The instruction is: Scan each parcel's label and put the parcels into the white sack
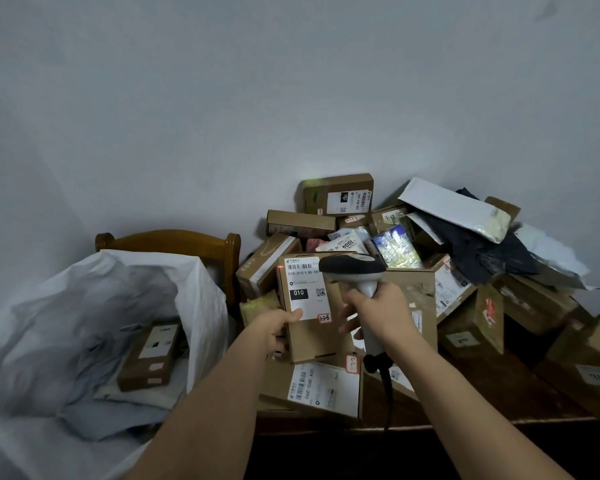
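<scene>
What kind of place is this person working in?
Probably a small parcel sorting spot in a plain room: labelled cardboard parcels heaped against a wall, a handheld barcode scanner in the right hand, and a white sack hung open beside them.

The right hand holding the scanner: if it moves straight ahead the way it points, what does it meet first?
Probably the brown cardboard parcel that the left hand holds; the right hand aims the grey scanner at it. Depth unclear.

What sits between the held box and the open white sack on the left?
In the head view, nothing lies between the held box and the white sack except the left hand gripping the box; the wooden chair post stands behind that gap.
</scene>
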